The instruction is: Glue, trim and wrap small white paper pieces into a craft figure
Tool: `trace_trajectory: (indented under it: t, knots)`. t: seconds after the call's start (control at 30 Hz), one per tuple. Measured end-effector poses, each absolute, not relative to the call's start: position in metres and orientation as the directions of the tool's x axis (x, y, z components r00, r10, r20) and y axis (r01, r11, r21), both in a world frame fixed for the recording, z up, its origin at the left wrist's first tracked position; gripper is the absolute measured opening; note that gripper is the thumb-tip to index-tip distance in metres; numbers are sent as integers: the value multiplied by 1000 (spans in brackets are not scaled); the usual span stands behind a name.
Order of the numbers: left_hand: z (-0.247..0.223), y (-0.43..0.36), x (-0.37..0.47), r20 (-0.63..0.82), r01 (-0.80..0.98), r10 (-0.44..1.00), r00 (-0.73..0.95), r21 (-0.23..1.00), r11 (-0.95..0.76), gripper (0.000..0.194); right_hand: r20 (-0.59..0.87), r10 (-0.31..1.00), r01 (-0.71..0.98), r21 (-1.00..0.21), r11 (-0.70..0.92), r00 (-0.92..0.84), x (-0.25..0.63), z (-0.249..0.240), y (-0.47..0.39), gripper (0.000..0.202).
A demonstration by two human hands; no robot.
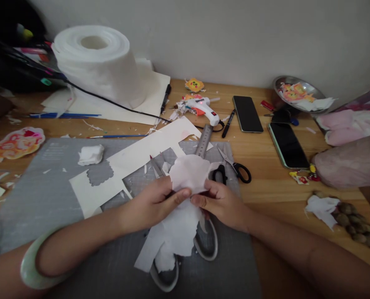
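Observation:
A white paper cutout with a wavy edge [189, 171] is pinched at its lower rim between my two hands. My left hand [160, 199] grips its left side, thumb on top. On the right side, my right hand [220, 203] closes on it with thumb and fingers. Beneath them lies another torn-looking white sheet [175, 232], partly covering grey-handled scissors [208, 241]. A metal ruler [205, 139] pokes out behind the held piece. Black-handled scissors [234, 164] rest just beyond my right hand. Cut white card [147, 147] with a scalloped hole lies past my left hand.
A grey cutting mat [57, 182] covers the wooden table. Behind it stand a big white roll [94, 66] and a glue gun [203, 109]. Two phones [248, 114] and a metal bowl of scraps [276, 93] are at the right. A small white folded wad [91, 154] sits on the mat.

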State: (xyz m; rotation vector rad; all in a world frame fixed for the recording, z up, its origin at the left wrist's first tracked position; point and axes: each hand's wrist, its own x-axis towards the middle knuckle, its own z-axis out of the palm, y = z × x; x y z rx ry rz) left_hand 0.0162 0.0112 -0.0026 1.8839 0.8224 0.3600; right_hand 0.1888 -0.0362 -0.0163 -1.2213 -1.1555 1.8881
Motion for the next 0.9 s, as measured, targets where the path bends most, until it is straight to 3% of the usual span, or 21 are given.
trace_trajectory:
  t: [0.27,0.43,0.6,0.73,0.9]
  knots:
    - [-4,8,13,-166,291,669,725,953,-79,28,-337,808,-101,-895,-435,-484,191,-20,-36,39]
    - [-9,11,6,-343,263,586,734,939,220,39,-322,800,-325,-788,-523,-506,193,-27,-35,37]
    - [-8,15,7,-391,92,547,740,865,493,40,-355,802,-502,-639,-583,-481,195,-27,-30,26]
    - [-4,15,8,-481,73,550,682,794,604,32,-436,796,-451,-660,-600,-421,192,-26,-29,26]
    - [0,13,11,-479,155,489,729,811,564,29,-408,816,-298,-785,-542,-410,189,-23,-31,32]
